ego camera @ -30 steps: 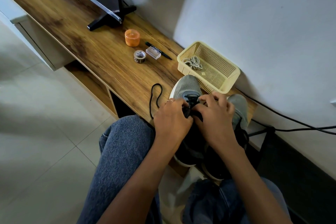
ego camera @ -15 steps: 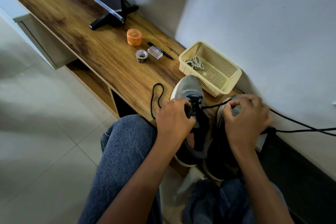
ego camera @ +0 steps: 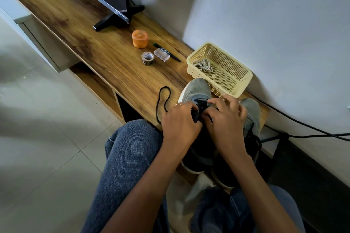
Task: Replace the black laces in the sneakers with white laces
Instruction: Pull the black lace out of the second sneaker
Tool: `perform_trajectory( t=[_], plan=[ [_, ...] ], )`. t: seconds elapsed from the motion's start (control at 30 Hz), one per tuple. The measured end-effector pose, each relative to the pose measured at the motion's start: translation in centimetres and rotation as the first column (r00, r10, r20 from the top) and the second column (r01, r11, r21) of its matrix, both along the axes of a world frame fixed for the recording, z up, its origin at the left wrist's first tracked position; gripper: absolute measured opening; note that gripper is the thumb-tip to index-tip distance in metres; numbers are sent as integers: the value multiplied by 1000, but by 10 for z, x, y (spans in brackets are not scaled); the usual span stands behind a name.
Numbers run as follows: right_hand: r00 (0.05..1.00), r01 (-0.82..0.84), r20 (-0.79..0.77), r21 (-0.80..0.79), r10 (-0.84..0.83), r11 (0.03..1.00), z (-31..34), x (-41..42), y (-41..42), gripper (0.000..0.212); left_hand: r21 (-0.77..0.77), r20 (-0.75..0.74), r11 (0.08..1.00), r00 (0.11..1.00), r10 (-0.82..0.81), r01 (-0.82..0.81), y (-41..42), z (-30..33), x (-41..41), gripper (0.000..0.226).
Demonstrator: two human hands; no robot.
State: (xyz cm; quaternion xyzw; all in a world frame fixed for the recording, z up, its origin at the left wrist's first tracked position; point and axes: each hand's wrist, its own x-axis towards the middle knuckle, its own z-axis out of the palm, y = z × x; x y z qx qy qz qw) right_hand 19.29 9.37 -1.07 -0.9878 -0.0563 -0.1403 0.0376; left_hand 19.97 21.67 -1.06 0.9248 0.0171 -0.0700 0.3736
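Two grey sneakers stand side by side at the near end of the wooden shelf. The left sneaker [ego camera: 198,89] still carries its black lace [ego camera: 202,104] near the toe; a loose loop of that lace [ego camera: 163,100] trails onto the wood to the left. My left hand [ego camera: 180,121] and my right hand [ego camera: 226,119] meet over the left sneaker's eyelets, fingers pinched on the black lace. My right hand mostly hides the right sneaker [ego camera: 251,111]. White laces [ego camera: 203,64] lie bundled in the yellow basket [ego camera: 242,81].
On the wooden shelf [ego camera: 117,58] sit an orange jar [ego camera: 139,38], a roll of tape [ego camera: 147,58], a small clear box [ego camera: 161,55] and a pen [ego camera: 167,52]. A TV stand [ego camera: 117,19] is further back. Black cables [ego camera: 303,126] run along the wall at right.
My right hand, which had drawn a stretch of black lace out to the right, has come back to the left sneaker's eyelets beside my left hand.
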Motion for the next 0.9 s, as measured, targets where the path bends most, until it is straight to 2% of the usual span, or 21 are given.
perform_trajectory(
  t=[0.13, 0.3, 0.37, 0.47, 0.57, 0.67, 0.73, 0.8, 0.83, 0.9],
  plan=[
    [1000, 10, 24, 32, -11, 999, 8, 1, -7, 5, -6, -4, 1000, 1000, -2, 1, 1, -1, 0, 33],
    [993, -33, -112, -20, 31, 999, 1, 0, -8, 16, -8, -5, 1000, 1000, 1, -1, -2, 0, 0, 33],
    [997, -51, -66, -46, 48, 998, -7, -1, -6, 10, -24, -9, 1000, 1000, 3, -3, -2, 0, 0, 34],
    [999, -28, 21, 7, 28, 1000, -11, -2, -2, 25, -38, -8, 999, 1000, -3, 3, -1, 0, 0, 34],
    [993, -21, 116, 71, 12, 997, -5, -6, -3, 24, -42, -16, 999, 1000, -8, 8, 0, -1, 0, 34],
    [963, 118, 211, 228, -167, 967, 6, -9, -14, 13, -31, -17, 1000, 1000, -2, 2, 2, -1, 1, 35],
    [901, 256, 229, 404, -368, 878, 12, -11, -21, 9, -26, -20, 1000, 1000, -2, 1, 2, -1, 1, 36],
    [844, 341, 179, 546, -505, 765, 15, -14, -23, 7, -21, -19, 1000, 1000, -3, 3, 1, -1, 1, 36],
    [838, 365, 142, 574, -528, 733, 16, -15, -22, 6, -16, -17, 1000, 1000, -2, 2, 1, -1, 1, 36],
    [866, 392, 64, 526, -495, 754, 16, -16, -17, 5, -1, -12, 1000, 1000, 2, -2, 1, -2, 2, 35]
  ],
)
